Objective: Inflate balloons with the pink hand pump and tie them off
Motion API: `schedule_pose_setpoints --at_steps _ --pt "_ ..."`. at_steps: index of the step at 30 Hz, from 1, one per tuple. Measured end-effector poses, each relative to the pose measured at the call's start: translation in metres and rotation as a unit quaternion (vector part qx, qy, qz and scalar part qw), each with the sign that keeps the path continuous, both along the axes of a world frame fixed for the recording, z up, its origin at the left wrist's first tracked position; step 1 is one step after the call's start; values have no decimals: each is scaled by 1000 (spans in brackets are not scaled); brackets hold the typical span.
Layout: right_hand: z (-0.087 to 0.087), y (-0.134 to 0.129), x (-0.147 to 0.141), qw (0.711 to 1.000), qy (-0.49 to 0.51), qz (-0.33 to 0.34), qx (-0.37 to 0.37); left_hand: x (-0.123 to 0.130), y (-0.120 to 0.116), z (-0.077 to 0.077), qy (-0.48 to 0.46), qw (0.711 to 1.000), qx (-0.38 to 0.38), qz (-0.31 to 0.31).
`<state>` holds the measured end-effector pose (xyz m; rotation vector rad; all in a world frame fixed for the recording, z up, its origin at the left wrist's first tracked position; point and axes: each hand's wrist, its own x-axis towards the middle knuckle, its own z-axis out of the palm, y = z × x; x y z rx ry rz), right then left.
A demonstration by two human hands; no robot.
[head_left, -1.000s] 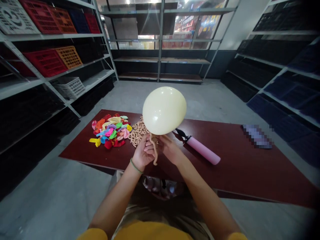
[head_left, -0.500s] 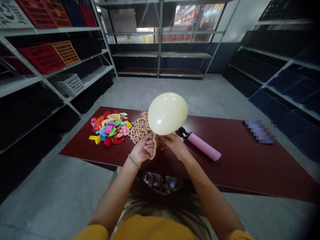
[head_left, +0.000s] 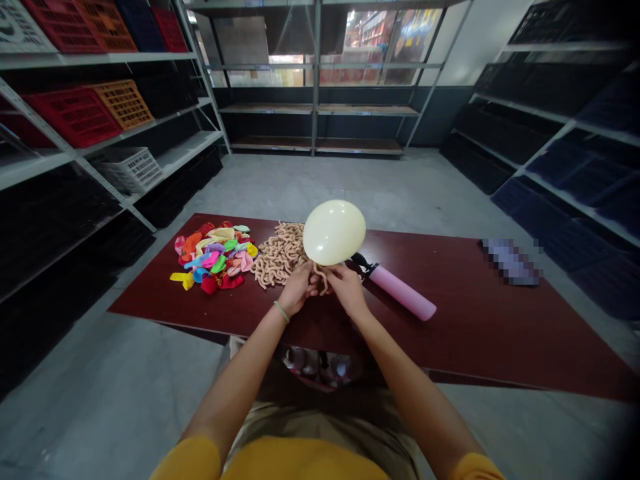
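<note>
An inflated pale yellow balloon (head_left: 335,232) stands above my two hands, its neck end pointing down at my fingers. A tan, soft-looking cord (head_left: 323,277) loops just under the balloon, between my hands. My left hand (head_left: 299,289) is closed at the balloon's neck, with the fingers curled and partly hidden. From the other side my right hand (head_left: 346,288) pinches the tan cord close to the neck. The knot area itself is too small and covered to make out. Beside my left hand lies a heap of similar tan cords (head_left: 280,257).
A pile of colourful deflated balloons (head_left: 215,257) lies left on the dark red table (head_left: 480,320). A pink hand pump (head_left: 404,293) with a black end is right of my hands. Farther right is a blurred flat object (head_left: 511,262). Shelves with crates (head_left: 75,115) line the left side.
My hands have come closer together and moved slightly away from me, taking the balloon with them. The cord's hanging end is now drawn into a loop between the fingers.
</note>
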<state>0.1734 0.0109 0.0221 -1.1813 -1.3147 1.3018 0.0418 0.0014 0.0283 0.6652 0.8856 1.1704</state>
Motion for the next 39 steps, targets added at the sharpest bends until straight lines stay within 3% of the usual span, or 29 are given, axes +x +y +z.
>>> schedule_pose_setpoints --at_steps 3,7,11,13,15,18,20,26,32,36,39 --pt "-9 5 1 999 -29 -28 31 6 9 -20 184 980 54 48" --pt "-15 7 1 990 -102 -75 68 12 10 -31 356 924 112 84" --pt "-17 0 -2 975 -178 -88 95 14 8 -31 421 885 160 118" --pt "-17 -4 -4 970 -205 -80 105 13 8 -30 403 891 161 135" --pt "-18 -6 -6 965 -223 -65 119 11 9 -30 346 920 133 130" --pt "-17 -7 -4 959 -234 -46 149 9 9 -28 204 970 82 108" --pt "-16 -7 -3 956 -235 -44 172 8 8 -26 107 988 61 94" --pt "-15 -4 -1 939 -227 -44 254 2 7 -17 -89 995 22 45" --pt "0 -14 -1 909 -259 -108 307 3 6 -16 -93 994 22 61" --pt "11 -26 -10 878 -359 -32 314 5 6 -19 -72 991 44 102" --pt "11 -30 -14 868 -390 -23 307 4 6 -21 -66 987 75 129"
